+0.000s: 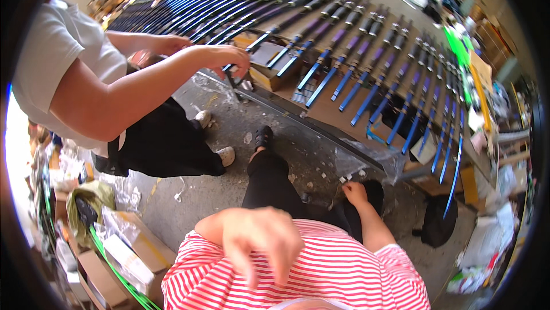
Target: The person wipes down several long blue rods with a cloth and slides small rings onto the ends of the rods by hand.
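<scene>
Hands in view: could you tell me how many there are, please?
4. Left hand before the striped shirt; right hand by the clear plastic; a co-worker's near hand and far hand at the rod rack. None seems hidden.

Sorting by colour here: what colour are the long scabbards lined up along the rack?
Glossy blue scabbards, with black and purple wrapped handles above them; the head view shows it best.

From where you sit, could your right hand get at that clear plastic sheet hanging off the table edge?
Probably yes. The right hand is lowered by the knee, just below the clear plastic sheet, and nothing lies between them. The left hand is up by the striped shirt, out of the way.
</scene>
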### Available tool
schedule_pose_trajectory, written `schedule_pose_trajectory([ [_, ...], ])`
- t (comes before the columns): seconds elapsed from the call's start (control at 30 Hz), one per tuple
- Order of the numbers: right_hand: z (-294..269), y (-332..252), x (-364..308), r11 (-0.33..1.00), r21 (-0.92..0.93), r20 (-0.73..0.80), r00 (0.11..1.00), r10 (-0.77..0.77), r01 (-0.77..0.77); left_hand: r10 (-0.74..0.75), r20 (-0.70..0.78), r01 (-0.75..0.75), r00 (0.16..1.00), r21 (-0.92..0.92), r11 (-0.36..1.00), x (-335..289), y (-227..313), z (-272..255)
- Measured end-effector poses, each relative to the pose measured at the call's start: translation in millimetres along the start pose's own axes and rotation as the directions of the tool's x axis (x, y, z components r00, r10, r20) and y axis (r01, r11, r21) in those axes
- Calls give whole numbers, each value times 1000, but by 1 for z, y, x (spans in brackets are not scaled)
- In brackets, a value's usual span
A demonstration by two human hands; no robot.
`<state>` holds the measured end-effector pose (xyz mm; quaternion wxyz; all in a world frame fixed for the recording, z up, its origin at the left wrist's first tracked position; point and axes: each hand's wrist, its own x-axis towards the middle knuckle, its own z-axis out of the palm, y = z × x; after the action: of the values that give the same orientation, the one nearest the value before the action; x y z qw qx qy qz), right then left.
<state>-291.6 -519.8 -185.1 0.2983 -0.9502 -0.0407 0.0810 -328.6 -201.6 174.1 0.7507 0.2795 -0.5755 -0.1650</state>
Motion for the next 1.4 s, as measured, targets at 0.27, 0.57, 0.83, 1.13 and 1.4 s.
schedule_pose_trajectory([
  [0.27, 6, 47, -8, 996, -89, -193, 980, -50, 33, -130, -935, 667, 329, 133, 733, -66, -26, -107],
  [0.57, 17, 26, 16, 998, -4, -176, 982, 65, -66, 509, -570, 762, 645, 433, -481, -38, 17, -213],
  [0.83, 43, -16, 34, 995, -9, -269, 959, 92, -98, 59, -898, 632, 435, 258, -731, -24, 19, -289],
  [1.13, 89, -53, 73, 686, 707, -243, 852, 464, -172, 62, -727, 614, 684, 527, -587, -18, 11, -287],
  [1.4, 104, -72, 89, 902, 432, -452, 861, 235, -20, 42, -330, 327, 943, 895, -302, -44, 39, -223],
])
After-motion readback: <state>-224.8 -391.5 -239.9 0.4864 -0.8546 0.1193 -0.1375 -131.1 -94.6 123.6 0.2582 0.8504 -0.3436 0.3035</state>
